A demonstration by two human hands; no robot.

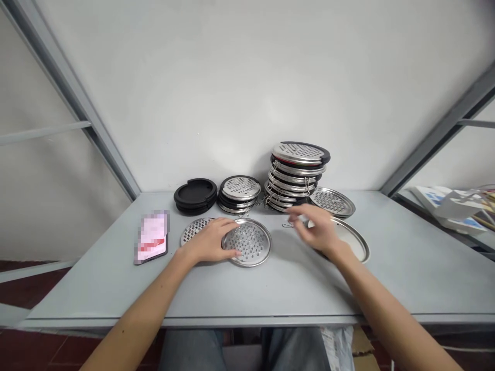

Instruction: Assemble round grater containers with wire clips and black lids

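My left hand [211,241] lies over the left part of a round metal grater disc [251,242], its thumb and fingers closed on it. Another perforated disc [194,228] sits partly hidden behind that hand. My right hand [315,229] hovers with curled fingers, thumb and fingertips close together; what they pinch, if anything, cannot be made out. Just left of its fingertips is a small wire loop [286,225]. Below and beside the right hand lies a smooth round metal plate [353,241] with a raised rim, partly covered by the hand.
Along the wall stand black round holders [195,195], a low stack of grater discs with black rims [240,191], and a tall stack with wire clips [297,172]. More perforated discs [333,201] lean at its right. A phone [152,237] lies left; papers [452,208] are far right.
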